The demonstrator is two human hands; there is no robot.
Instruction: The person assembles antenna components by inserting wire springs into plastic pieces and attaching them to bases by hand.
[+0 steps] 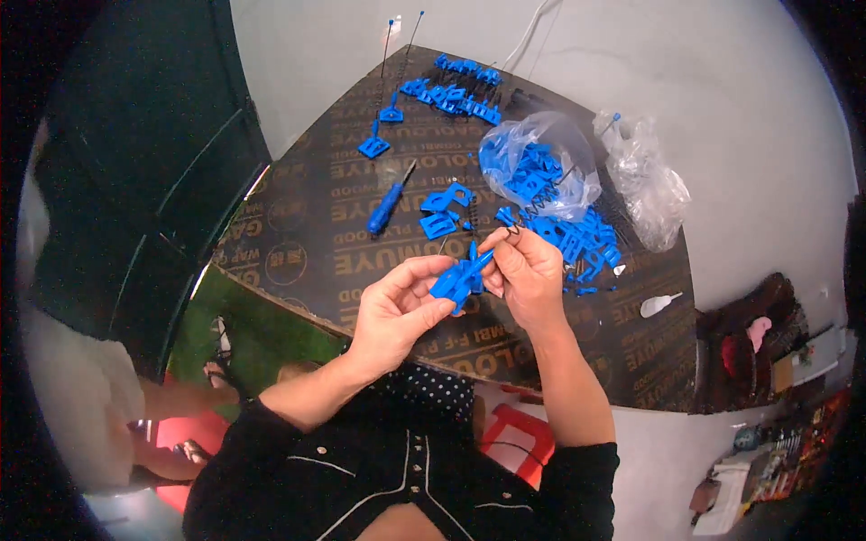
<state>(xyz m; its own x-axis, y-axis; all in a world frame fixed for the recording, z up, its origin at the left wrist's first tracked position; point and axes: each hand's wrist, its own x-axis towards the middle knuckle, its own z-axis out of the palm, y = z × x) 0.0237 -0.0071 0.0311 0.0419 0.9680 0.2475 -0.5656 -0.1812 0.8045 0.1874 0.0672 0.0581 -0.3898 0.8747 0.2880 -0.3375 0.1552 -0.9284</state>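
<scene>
My left hand is closed around a blue plastic part, with a flat base and a narrow stem. Thumb and fingers of my right hand pinch a black coil spring by the stem's tip; the spring's free end rises away to the upper right. Whether the spring touches the stem is hidden by my fingers. Just beyond my hands lie loose blue plates and small blue pieces. A blue-handled screwdriver rests to their left.
An open clear bag of blue parts stands beyond a loose blue pile. Blue assemblies line the far edge; two with thin upright rods stand at left. A crumpled clear bag and white bottle lie at right.
</scene>
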